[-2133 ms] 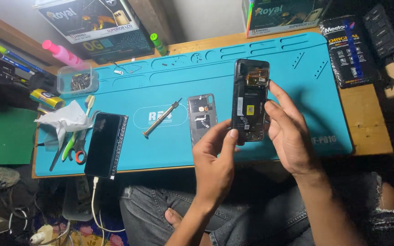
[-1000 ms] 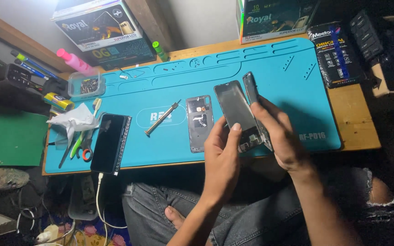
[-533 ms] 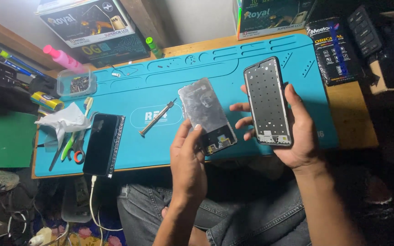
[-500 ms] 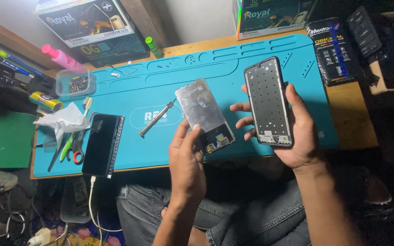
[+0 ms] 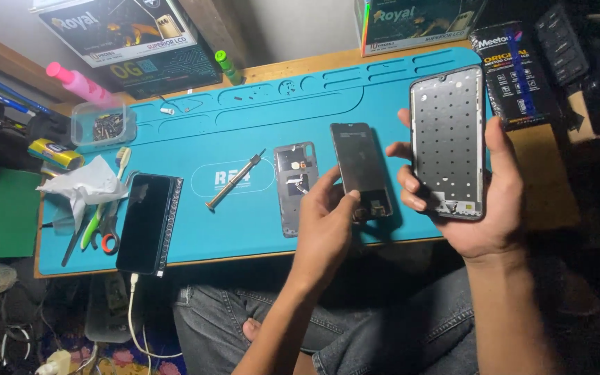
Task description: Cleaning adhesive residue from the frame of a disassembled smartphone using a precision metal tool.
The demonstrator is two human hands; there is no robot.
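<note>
the left hand (image 5: 324, 226) pinches a dark phone screen panel (image 5: 362, 170) by its lower edge. the right hand (image 5: 484, 201) wraps its fingers around a perforated phone frame (image 5: 447, 139).

The left hand (image 5: 328, 222) is pinching a dark screen panel (image 5: 361, 170) above the blue mat (image 5: 244, 229), while the right hand (image 5: 480, 208) is gripping a perforated phone frame (image 5: 447, 142) upright beside it.

The phone frame (image 5: 447, 142) looks like dull grey metal, pierced with holes. The screen panel (image 5: 361, 169) is dark, glossy glass. The mat (image 5: 244, 229) is matt teal rubber on a wooden worktop (image 5: 543, 187).
</note>
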